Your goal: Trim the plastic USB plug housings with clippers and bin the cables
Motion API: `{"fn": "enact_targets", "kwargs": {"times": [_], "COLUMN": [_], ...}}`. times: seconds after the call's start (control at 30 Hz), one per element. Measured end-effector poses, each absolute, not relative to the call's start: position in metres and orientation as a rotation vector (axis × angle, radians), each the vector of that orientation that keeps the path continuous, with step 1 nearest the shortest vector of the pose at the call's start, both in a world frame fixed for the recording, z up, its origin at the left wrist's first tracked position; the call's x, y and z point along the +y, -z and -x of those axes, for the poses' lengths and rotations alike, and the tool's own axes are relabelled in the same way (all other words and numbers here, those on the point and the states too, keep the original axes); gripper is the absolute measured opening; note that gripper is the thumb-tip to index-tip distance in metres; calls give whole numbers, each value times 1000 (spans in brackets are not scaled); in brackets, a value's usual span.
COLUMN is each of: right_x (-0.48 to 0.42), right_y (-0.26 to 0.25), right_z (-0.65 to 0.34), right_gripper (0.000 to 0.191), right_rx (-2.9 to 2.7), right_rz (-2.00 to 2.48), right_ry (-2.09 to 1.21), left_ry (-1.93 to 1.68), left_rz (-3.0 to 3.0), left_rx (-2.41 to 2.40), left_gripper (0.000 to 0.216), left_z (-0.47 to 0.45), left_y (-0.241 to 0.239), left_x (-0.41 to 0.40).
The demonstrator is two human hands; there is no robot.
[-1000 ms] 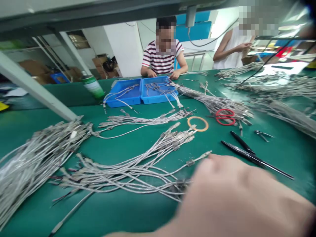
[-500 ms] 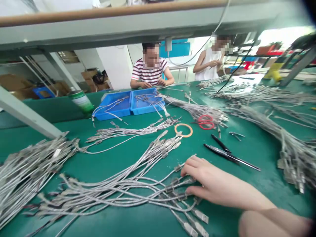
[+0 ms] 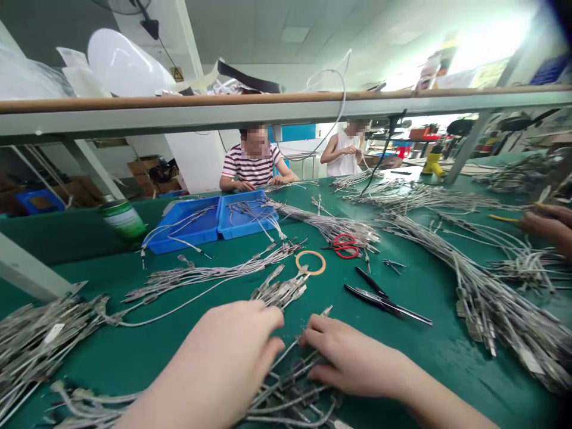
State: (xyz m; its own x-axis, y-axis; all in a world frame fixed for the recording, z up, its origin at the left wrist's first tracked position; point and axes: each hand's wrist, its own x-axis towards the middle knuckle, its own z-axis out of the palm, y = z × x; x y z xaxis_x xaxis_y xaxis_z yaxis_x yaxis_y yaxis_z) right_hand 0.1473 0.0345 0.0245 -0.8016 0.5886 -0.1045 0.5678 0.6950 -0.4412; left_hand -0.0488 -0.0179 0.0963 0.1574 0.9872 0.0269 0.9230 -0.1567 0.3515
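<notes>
My left hand (image 3: 232, 351) hovers over the near bundle of grey USB cables (image 3: 89, 402), back upward, thumb and forefinger apart. Its other fingers are mostly hidden. Just right of it, my right hand (image 3: 344, 357) rests at the plug ends of the same bundle, fingers bent and thumb spread away from them. One cable's USB plug (image 3: 328, 311) pokes out beyond the right fingertips, which touch that cable. Behind my left hand, more USB plugs (image 3: 279, 292) of the bundle lie together on the green table (image 3: 379, 369).
Black-handled pliers (image 3: 384, 301), red-handled scissors (image 3: 345, 246) and an orange ring (image 3: 310, 262) lie beyond my hands. Blue trays (image 3: 183, 229) hold some cables. Cable piles (image 3: 473, 286) spread on both sides. A shelf bar (image 3: 268, 113) crosses above. Co-workers sit opposite; another person's hand (image 3: 549, 223) appears at right.
My left hand has come in over the bundle, beside my right hand. The right hand remains at the plug ends. The view has tilted up, and another person's hand now shows at right.
</notes>
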Motion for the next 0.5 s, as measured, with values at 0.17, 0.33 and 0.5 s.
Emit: {"fn": "enact_targets", "kwargs": {"times": [0.17, 0.33, 0.5], "right_x": [35, 42, 55], "right_y": [-22, -1, 45], "right_z": [-139, -133, -120], "right_gripper": [15, 24, 28], "right_rx": [-2812, -2851, -2906], "right_rz": [1045, 1056, 953], "right_ry": [-613, -474, -231], "left_ry": [-176, -8, 22], "left_rz": [-2009, -1774, -1679], "left_rx": [2159, 2280, 2142], "left_gripper": [33, 79, 87], "left_z": [63, 71, 74], "left_y": [-66, -23, -18], "left_x": [40, 67, 80]}}
